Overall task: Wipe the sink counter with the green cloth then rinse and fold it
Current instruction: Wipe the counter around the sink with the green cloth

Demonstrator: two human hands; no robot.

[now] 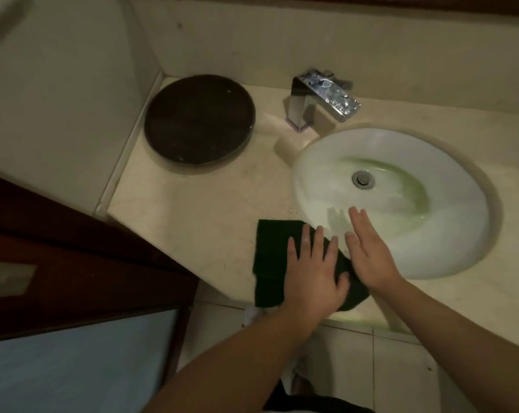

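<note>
The dark green cloth [271, 257] lies folded flat on the beige counter [198, 222], at its front edge just left of the basin. My left hand [313, 272] rests flat on the cloth's right half, fingers spread. My right hand [368, 248] hovers beside it with fingers straight and together, its palm side edge over the cloth's right end and the rim of the white oval sink [449, 234]. Neither hand grips anything. Greenish streaks mark the basin around the drain [363, 179].
A chrome faucet [323, 95] stands behind the basin. A round dark tray [199, 119] sits at the counter's back left by the wall. A dark wooden door [73, 257] is at the left. Tiled floor lies below the counter edge.
</note>
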